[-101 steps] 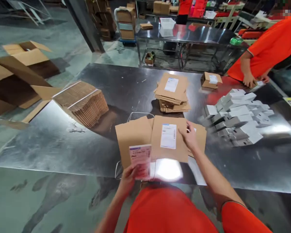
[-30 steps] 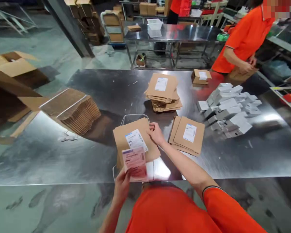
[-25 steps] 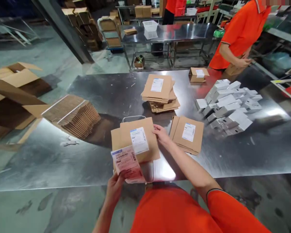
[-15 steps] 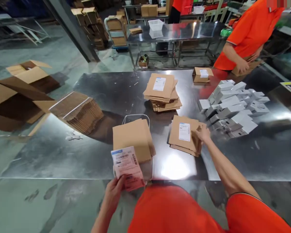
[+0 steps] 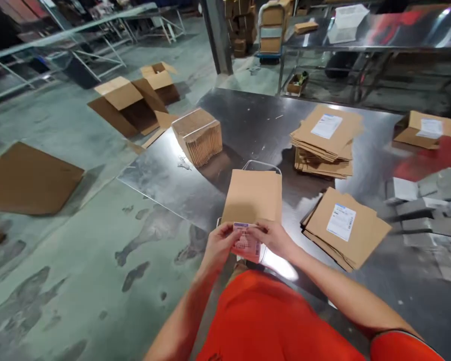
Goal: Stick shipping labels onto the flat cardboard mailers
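Note:
Close to my body, my left hand (image 5: 222, 243) pinches the left side of a stack of printed shipping labels (image 5: 245, 245). My right hand (image 5: 274, 238) is closed at the top right corner of the same labels. Just beyond both hands, flat brown cardboard boxes (image 5: 253, 193) without labels lie on a wire-rimmed basket (image 5: 263, 163) at the table edge. To the right of my right hand is a low pile of flat boxes (image 5: 346, 225), the top one bearing a white label. A taller pile of labelled flat boxes (image 5: 326, 133) stands behind it.
A strapped bundle of cardboard (image 5: 199, 135) sits on the left of the metal table (image 5: 244, 115). Small white boxes (image 5: 424, 210) are heaped at the right, near a folded, labelled box (image 5: 424, 130). Open cartons (image 5: 131, 108) stand on the floor at left.
My right hand has left the low pile on the right and come to the labels beside my left hand. The labels were drawn in over the table edge. The view has turned left.

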Available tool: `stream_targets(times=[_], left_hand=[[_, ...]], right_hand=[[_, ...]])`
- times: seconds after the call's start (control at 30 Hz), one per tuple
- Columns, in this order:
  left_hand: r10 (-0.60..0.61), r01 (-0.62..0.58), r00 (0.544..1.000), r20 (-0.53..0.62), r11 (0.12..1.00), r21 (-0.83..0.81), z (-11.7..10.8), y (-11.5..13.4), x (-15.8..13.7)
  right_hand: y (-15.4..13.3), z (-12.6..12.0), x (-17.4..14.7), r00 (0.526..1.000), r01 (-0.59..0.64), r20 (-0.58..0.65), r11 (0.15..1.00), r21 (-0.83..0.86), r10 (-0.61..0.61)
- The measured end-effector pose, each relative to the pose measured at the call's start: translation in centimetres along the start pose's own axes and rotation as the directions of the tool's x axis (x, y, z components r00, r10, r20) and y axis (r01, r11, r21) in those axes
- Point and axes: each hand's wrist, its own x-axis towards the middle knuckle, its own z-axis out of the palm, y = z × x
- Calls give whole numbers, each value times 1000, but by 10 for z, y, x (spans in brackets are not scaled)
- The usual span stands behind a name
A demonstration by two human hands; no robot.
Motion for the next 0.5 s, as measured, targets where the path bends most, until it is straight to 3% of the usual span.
stream_targets(times=[0.07,0.2,0.27,0.4,0.5], left_hand=[[40,-40,994,-104,999,0,11,-6,10],[33,-31,979,-201,999,12,27,-32,26],[-1,0,982,-191,1000,-6,29,-48,29],[-104,98,986,-131,994,-53,23,-75,29],[-161,152,979,-122,985,-83,14,-89,31]], right_hand=[[-5,3,-5,999,28,-17,997,-76,-29],[-12,-7,1,987,151,-6,928,-340,-162],[-9,-19,22,986,148,-1,893,-424,-164],[1,-47,90,982,45,-128,833,-551,-137],[8,-55,128,986,22,-115,768,-640,-124]])
